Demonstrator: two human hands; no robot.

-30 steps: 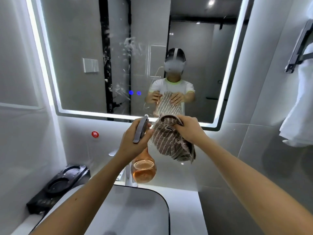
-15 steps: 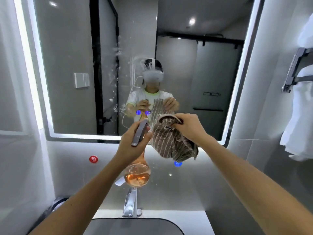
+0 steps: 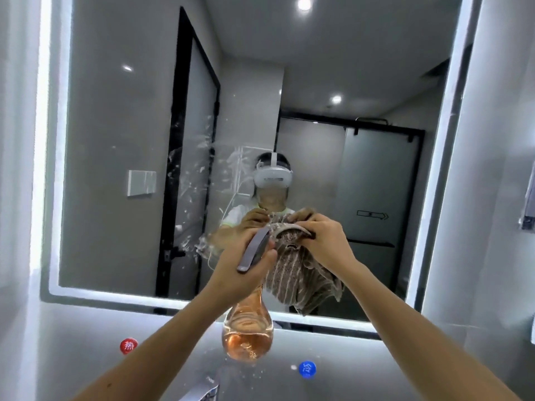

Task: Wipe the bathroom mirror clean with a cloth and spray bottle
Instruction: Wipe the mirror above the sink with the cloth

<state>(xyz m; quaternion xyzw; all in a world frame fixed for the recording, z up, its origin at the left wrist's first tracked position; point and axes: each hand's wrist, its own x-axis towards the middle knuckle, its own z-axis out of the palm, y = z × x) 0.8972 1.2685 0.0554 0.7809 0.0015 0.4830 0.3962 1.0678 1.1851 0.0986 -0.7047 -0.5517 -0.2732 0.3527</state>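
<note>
The spray bottle (image 3: pixel 247 334) is being gripped by the left hand (image 3: pixel 240 270), fingers curled, before the smeared mirror (image 3: pixel 115 140); at its two o'clock, the striped cloth (image 3: pixel 301 279) is being pinched by the right hand (image 3: pixel 327 241).

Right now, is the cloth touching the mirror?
Apart. The head view shows the cloth, gripped by the right hand, with its smaller reflection sitting separately above it in the mirror, so the cloth hangs short of the glass.

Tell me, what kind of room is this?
Probably a bathroom: a big lit mirror on the wall, a red hot marker and a blue cold marker beneath it, and a shower door reflected in it.
</note>
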